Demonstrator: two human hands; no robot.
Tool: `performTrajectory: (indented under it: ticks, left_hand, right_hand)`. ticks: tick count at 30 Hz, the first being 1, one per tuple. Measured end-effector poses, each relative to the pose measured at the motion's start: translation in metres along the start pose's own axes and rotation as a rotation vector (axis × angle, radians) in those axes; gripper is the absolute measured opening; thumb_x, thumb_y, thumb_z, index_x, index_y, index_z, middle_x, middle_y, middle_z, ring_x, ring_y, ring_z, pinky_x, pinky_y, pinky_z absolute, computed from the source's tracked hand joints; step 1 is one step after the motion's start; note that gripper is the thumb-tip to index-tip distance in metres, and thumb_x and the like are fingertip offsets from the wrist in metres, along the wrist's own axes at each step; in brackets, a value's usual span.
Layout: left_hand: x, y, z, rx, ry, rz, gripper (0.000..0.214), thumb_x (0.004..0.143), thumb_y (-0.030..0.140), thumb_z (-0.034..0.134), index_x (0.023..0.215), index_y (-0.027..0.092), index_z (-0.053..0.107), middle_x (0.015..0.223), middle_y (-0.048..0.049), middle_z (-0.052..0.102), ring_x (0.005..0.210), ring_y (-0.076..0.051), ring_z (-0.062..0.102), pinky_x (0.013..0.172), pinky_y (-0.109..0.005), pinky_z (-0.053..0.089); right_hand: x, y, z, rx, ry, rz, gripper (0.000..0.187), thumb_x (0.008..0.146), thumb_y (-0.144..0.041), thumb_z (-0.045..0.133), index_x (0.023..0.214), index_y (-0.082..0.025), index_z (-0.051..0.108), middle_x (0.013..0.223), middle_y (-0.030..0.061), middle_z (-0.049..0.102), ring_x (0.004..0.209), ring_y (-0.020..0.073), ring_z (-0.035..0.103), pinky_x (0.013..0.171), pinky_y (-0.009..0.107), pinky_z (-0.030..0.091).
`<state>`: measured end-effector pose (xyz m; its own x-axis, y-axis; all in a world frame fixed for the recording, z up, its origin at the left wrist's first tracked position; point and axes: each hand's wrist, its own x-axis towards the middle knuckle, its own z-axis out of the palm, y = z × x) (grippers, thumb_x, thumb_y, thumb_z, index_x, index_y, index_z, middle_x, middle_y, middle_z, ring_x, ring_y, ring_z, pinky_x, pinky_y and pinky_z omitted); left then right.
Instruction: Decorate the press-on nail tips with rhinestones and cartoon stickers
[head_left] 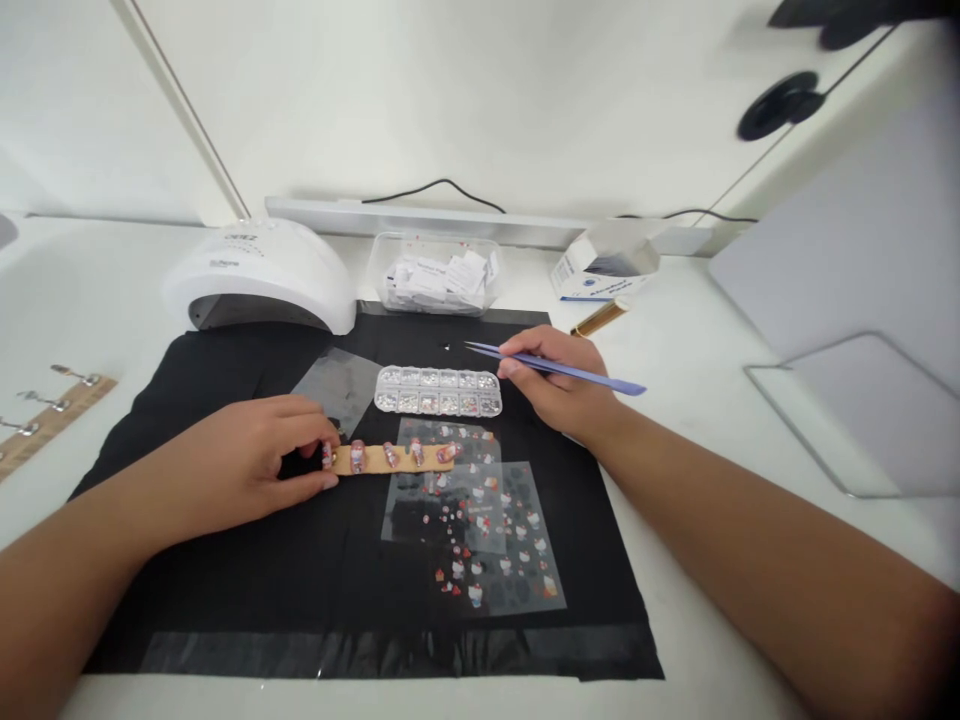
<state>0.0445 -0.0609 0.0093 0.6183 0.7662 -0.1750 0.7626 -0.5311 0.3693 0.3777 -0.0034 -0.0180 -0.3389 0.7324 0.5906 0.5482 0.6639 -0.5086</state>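
Should your left hand (266,455) slacken its pinch on the nine o'clock end, the flat tan strip (373,460) could skid over the clear rectangular sticker sheets (480,525) — its five glossy pink false nails (358,457) look raised, pale-decorated; your right hand (574,405) pinches slim lilac metal tweezers (559,367), tips parted — the strip at seven o'clock from them

2 bare forearms (712,505) angle inward, left grip (259,450) and right grip (566,400) pinching.
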Motion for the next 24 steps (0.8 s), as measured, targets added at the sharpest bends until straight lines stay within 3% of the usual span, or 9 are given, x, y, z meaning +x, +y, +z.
performTrajectory:
  ticks: [24]
  left_hand:
    - [-0.002,0.007,-0.005,-0.007,-0.033,-0.047,0.023,0.088,0.044,0.057,0.093,0.022,0.064,0.090,-0.0028,0.064,0.079,-0.018,0.058,0.068,-0.029,0.042]
  right_hand:
    - [-0.001,0.002,0.001,-0.008,0.002,0.002,0.007,0.084,-0.026,0.060,0.087,-0.024,0.065,0.068,-0.0011,0.070,0.057,0.0160,0.065,0.054,0.028,0.050]
